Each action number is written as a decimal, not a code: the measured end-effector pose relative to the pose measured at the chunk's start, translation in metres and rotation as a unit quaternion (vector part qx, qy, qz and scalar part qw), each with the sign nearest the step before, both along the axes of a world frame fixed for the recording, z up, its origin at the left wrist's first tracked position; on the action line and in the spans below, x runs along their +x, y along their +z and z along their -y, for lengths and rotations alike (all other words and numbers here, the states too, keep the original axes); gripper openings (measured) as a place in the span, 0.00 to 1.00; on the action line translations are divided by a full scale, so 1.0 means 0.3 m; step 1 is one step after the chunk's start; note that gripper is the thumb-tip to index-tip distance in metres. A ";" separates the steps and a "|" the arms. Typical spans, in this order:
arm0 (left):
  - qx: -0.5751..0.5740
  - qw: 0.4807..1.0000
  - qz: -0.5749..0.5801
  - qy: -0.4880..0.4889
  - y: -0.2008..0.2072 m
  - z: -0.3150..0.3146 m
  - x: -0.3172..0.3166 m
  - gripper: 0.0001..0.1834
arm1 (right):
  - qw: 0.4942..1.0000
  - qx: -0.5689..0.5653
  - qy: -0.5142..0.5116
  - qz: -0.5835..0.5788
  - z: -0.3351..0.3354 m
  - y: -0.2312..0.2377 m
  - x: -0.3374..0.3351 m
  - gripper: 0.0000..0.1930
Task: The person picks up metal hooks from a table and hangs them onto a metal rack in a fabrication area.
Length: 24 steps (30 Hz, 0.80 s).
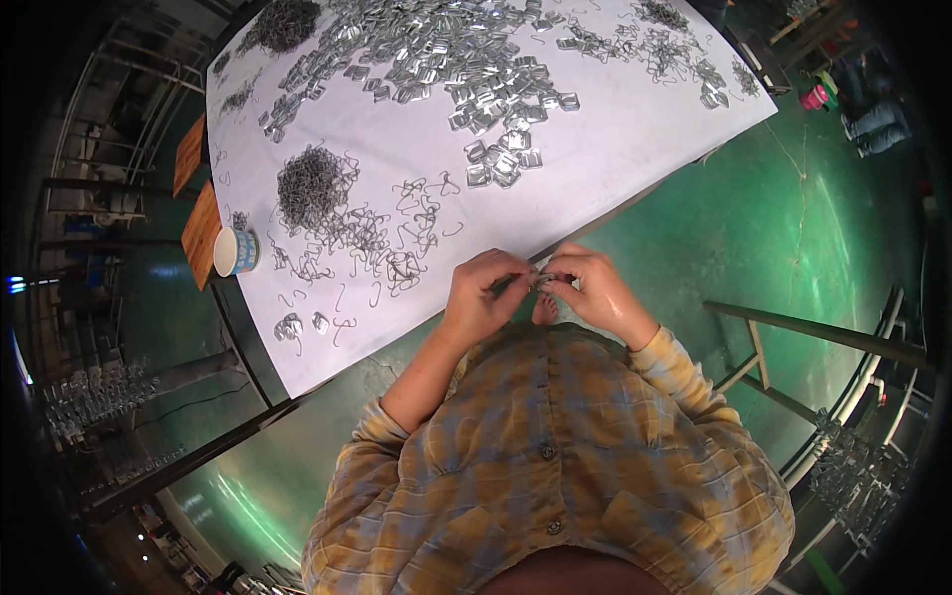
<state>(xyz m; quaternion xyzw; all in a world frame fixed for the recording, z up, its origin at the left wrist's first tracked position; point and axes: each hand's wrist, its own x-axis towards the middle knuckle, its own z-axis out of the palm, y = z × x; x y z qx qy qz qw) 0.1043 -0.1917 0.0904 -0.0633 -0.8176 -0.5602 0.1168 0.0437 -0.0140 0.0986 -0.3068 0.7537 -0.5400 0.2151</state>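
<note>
Close in front of my body, by the table's near edge, my left hand (486, 295) and my right hand (597, 288) meet fingertip to fingertip. Both pinch a small shiny metal piece (541, 281); the fingers cover much of it, so its exact shape is hidden. On the white table (516, 223), a dense heap of bent wire hooks (313, 188) lies to the left of my hands, with loose hooks (405, 266) scattered around it. Farther back spreads a large pile of flat silvery metal buckles (508, 159), a few of them lying nearest to my hands.
A paper cup (236, 252) stands at the table's left edge, near wooden stools (198, 230). More wire hooks (286, 22) are heaped at the far left. Metal frames (823, 335) stand on the green floor (684, 233) at right. Another person's legs (877, 121) show far right.
</note>
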 end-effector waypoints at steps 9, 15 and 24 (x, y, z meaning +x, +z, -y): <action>0.058 0.998 0.006 0.038 -0.039 -0.009 0.068 0.06 | 0.995 -0.090 0.029 0.017 0.019 -0.086 -0.161 0.12; 0.008 0.999 -0.025 0.023 -0.012 -0.011 0.082 0.06 | 0.911 0.042 -0.157 -0.380 0.182 -0.245 -0.355 0.14; 0.020 0.998 0.001 0.066 -0.011 -0.010 0.082 0.06 | 0.994 -0.045 -0.077 0.070 0.158 -0.160 -0.300 0.06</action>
